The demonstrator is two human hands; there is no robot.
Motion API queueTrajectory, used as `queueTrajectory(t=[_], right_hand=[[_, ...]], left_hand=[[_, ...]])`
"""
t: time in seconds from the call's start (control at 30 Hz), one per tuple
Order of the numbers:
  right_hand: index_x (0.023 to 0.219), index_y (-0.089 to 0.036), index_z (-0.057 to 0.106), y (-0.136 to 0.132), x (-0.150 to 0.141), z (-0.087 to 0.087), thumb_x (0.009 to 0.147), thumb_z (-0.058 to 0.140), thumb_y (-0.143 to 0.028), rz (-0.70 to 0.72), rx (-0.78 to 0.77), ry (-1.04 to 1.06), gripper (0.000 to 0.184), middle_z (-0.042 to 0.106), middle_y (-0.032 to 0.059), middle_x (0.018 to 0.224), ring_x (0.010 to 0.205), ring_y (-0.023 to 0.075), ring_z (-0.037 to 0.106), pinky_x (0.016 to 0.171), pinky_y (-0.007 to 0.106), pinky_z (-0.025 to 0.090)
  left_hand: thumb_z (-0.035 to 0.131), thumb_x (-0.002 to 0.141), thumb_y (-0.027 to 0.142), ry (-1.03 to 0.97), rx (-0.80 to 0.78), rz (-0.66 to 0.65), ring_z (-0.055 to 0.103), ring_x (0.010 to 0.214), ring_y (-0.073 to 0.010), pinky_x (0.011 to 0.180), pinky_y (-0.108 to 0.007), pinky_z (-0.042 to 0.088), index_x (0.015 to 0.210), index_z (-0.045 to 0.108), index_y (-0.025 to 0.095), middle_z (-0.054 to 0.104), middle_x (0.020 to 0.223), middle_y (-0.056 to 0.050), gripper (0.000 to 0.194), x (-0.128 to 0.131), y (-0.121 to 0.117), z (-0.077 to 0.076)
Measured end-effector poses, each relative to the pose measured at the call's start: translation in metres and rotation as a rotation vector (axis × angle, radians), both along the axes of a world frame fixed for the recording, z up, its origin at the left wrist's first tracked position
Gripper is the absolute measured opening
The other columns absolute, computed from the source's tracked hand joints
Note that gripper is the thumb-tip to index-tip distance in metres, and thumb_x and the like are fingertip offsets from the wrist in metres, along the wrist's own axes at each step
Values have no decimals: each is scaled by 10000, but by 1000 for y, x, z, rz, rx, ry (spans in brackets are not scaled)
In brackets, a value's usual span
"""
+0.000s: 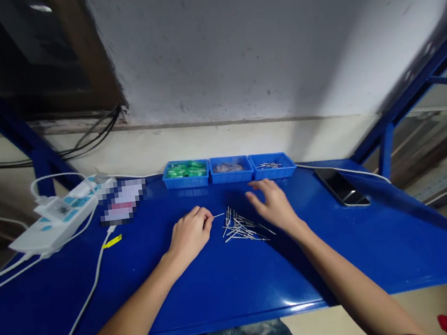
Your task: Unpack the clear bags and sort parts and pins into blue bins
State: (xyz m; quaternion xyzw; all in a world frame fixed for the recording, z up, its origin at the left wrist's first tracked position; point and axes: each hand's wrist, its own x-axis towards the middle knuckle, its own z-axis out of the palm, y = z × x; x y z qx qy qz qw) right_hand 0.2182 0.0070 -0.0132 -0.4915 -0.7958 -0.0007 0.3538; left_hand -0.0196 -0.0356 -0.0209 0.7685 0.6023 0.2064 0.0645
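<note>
My left hand is closed in a pinch on a thin silver metal pin, whose end sticks out to the right past the fingertips. Just right of it lies a loose pile of similar metal pins, crossing one another on the blue table. My right hand is beyond the pile's right side, fingers apart with nothing visible in them. In front of it stands the right-hand blue bin, holding several short metal pins.
Two more blue bins adjoin it: one with green packets, one with brownish, clear-wrapped contents. A dark phone lies at right. At left are a white power strip, a pixelated phone-like object and a white cable.
</note>
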Motion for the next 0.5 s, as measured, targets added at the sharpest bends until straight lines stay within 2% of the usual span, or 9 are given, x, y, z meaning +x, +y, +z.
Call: queueTrajectory(t=[0.07,0.17,0.27,0.5], right_hand=[[1097,-175,561,-11,-22,-3,881,509,-334,170,-23,-52,274,616,108,962,911,238,551,805,381,454],[1012,-184,582,-23,-41,-4,891,502,-277,309,-15,-130,172,611,89,930,845,210,543,758,345,449],[900,-182,588,-28,-43,-1,909,466,-236,334,8,-135,134,603,78,880,803,189,532,730,322,439],[895,-184,607,-32,-40,4,915,455,-285,344,11,-89,184,578,81,899,807,180,531,749,326,439]], left_hand=[[443,890,255,-86,50,-58,613,735,-159,608,-255,410,865,572,216,620,879,-14,137,0,0,3],[435,903,254,-212,92,-181,595,764,-139,662,-244,438,887,566,209,601,887,-11,139,3,-3,7],[439,906,247,-279,103,-241,586,776,-132,662,-235,446,900,567,207,587,873,-7,135,5,-5,9],[474,893,252,-346,139,-276,577,751,-125,695,-245,465,931,546,202,580,850,-9,96,4,-5,7]])
